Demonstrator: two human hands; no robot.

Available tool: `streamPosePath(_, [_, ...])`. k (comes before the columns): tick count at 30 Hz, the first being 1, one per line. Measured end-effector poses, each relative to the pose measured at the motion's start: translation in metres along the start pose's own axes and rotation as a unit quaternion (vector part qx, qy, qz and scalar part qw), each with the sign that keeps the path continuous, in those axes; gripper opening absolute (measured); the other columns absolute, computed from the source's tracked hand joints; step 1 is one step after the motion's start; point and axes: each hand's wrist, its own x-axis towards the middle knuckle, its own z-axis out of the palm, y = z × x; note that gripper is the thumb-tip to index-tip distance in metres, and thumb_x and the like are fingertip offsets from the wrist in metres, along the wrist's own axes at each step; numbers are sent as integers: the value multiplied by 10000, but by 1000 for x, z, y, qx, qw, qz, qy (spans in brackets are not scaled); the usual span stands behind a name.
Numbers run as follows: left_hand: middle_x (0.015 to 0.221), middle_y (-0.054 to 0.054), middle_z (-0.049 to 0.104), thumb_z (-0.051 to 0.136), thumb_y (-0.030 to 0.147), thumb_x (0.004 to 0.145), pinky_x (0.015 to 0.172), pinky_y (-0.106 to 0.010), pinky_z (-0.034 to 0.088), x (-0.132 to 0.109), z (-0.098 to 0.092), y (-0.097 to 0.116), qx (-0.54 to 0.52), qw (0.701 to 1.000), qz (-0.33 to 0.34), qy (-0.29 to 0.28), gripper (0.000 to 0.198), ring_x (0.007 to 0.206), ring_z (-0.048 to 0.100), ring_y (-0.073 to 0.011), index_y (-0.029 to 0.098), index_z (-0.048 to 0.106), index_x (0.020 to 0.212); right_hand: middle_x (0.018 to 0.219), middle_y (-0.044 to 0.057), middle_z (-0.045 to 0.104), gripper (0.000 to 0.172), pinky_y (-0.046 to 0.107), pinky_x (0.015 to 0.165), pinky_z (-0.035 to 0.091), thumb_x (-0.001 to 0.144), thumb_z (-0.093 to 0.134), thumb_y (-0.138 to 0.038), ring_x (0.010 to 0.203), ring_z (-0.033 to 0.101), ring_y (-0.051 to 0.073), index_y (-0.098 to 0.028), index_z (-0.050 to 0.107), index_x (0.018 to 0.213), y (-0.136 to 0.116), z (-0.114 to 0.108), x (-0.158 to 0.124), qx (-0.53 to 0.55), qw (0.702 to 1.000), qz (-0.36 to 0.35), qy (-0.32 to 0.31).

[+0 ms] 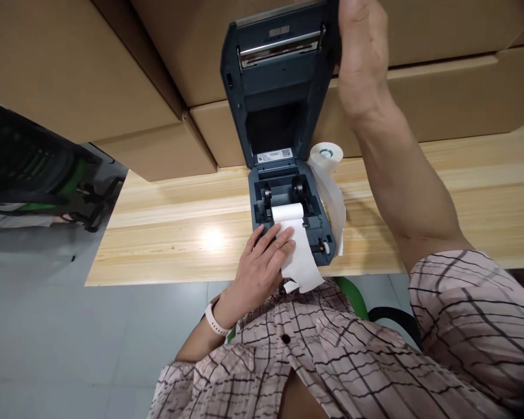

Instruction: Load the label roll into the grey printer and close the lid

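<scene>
A dark blue-grey label printer (255,189) stands on the table with its lid (271,90) raised. At the lid's upper right edge, my right hand (363,55) grips it; most of those fingers are hidden or cut off by the frame. A small roll of white label paper (288,213) sits in the printer's bay, by the black roll holders (299,189). Its loose strip (300,262) runs over the printer's front and hangs past the table edge, torn at the end. My left hand (264,262) lies on this strip, fingers stretched out flat and pressing it down.
Right beside the printer stands a second label roll (326,156) with a long trailing strip (332,195). Large cardboard boxes (157,148) line the back of the wooden table (170,233). A dark chair (35,169) is on the floor at left. Green chair parts (353,295) show beside my body.
</scene>
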Motion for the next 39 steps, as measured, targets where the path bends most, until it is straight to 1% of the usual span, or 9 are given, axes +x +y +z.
streamPosePath(3, [1489, -155, 696, 561, 81, 935, 1250, -568, 460, -2, 2, 3, -21, 999, 7, 39, 516, 1517, 540, -291, 161, 551, 1445, 1367, 46, 705, 544, 445, 1166, 565, 1120, 207, -441, 1346, 673, 270, -249, 668, 1335, -7, -4, -15, -37, 989, -62, 128])
streamPosePath(7, [1235, -82, 817, 581, 121, 1005, 1070, -483, 599, -6, 7, 16, -62, 989, 12, 138, 276, 1250, 703, -251, 220, 653, 1253, 1201, 72, 765, 450, 408, 1143, 554, 1133, 331, -390, 1236, 710, 239, -226, 739, 1037, -14, 0, -69, 37, 967, -183, 173])
streamPosePath(11, [1078, -35, 819, 722, 200, 967, 934, -389, 619, -18, 17, 29, -58, 976, -2, 209, 211, 1076, 686, -216, 274, 706, 1164, 1168, 16, 801, 247, 469, 1031, 590, 1080, 506, -355, 1137, 742, 247, -318, 747, 1037, -15, 3, -133, 57, 976, -208, 19])
streamPosePath(14, [1132, -10, 788, 846, 296, 877, 1080, -454, 562, -38, 31, 35, 0, 970, -48, 238, 388, 1254, 590, -256, 421, 726, 1224, 1415, 43, 740, 322, 579, 1185, 483, 1087, 477, -363, 1373, 653, 292, -340, 723, 1294, -11, 2, -168, -31, 969, -221, -102])
streamPosePath(18, [1209, 19, 745, 963, 405, 730, 1270, -585, 408, -62, 52, 38, 37, 968, -97, 229, 733, 1462, 471, -319, 608, 623, 1347, 1637, 26, 579, 443, 634, 1293, 330, 1116, 408, -413, 1570, 480, 300, -380, 605, 1511, 3, 6, -197, -114, 967, -186, -130])
streamPosePath(23, [1485, -63, 617, 708, 518, 956, 1304, -646, 364, -47, 52, 27, 61, 957, -86, 270, 685, 1639, 308, -309, 495, 423, 1579, 1692, 33, 511, 507, 608, 1305, 331, 1124, 384, -402, 1579, 477, 262, -404, 471, 1623, 18, 22, -221, -127, 965, -197, -117])
streamPosePath(26, [1517, -158, 589, 472, 573, 1059, 1306, -670, 330, -28, 44, 15, 51, 971, -82, 217, 687, 1658, 307, -326, 326, 271, 1668, 1720, 38, 470, 531, 618, 1300, 342, 1125, 345, -440, 1563, 499, 274, -401, 445, 1645, 19, 27, -226, -127, 970, -179, -101])
streamPosePath(29, [1466, -146, 648, 451, 587, 1071, 1326, -635, 300, -17, 40, 8, 14, 981, -71, 182, 647, 1623, 387, -334, 306, 339, 1643, 1722, 46, 463, 554, 608, 1301, 349, 1125, 348, -389, 1557, 509, 273, -382, 396, 1677, 16, 30, -228, -119, 972, -186, -81])
streamPosePath(39, [1317, -95, 719, 389, 518, 1114, 1291, -489, 402, -12, 40, 16, 12, 966, -55, 250, 460, 1547, 474, -255, 302, 585, 1470, 1703, -24, 492, 516, 518, 1324, 340, 1140, 342, -345, 1517, 555, 227, -372, 469, 1640, 23, 42, -228, -58, 978, -199, -6])
